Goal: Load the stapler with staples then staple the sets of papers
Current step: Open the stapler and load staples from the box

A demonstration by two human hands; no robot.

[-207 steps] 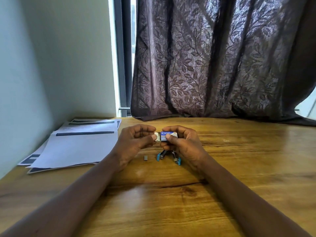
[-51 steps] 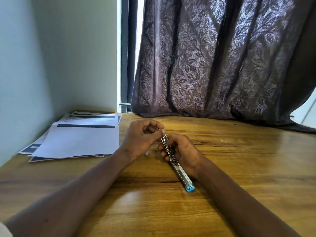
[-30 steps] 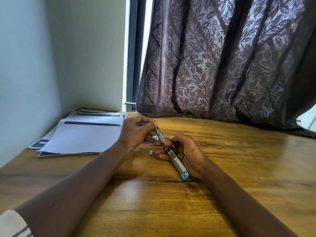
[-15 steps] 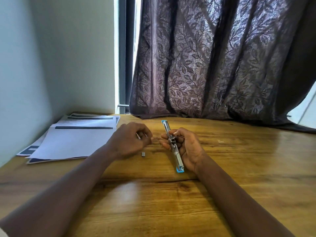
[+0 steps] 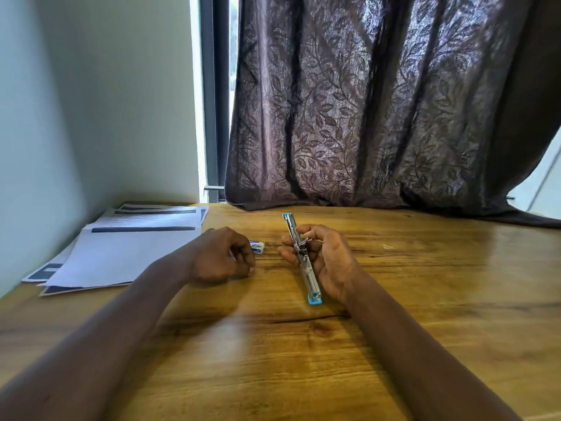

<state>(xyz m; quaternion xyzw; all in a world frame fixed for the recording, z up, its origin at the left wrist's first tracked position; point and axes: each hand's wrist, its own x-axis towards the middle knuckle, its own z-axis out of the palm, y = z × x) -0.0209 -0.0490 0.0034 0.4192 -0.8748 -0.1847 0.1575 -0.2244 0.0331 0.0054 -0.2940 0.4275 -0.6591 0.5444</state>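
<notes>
While right hand [image 5: 326, 262] grips the opened stapler [image 5: 302, 259], loading stalls.
Left hand [image 5: 224, 256] has dropped away, curled beside staple box [image 5: 257, 247]; contents unclear.

The wooden surface [image 5: 425, 314] carries stacked papers [image 5: 127, 247] at far left and a small staple box [image 5: 257, 247] mid-far.
</notes>
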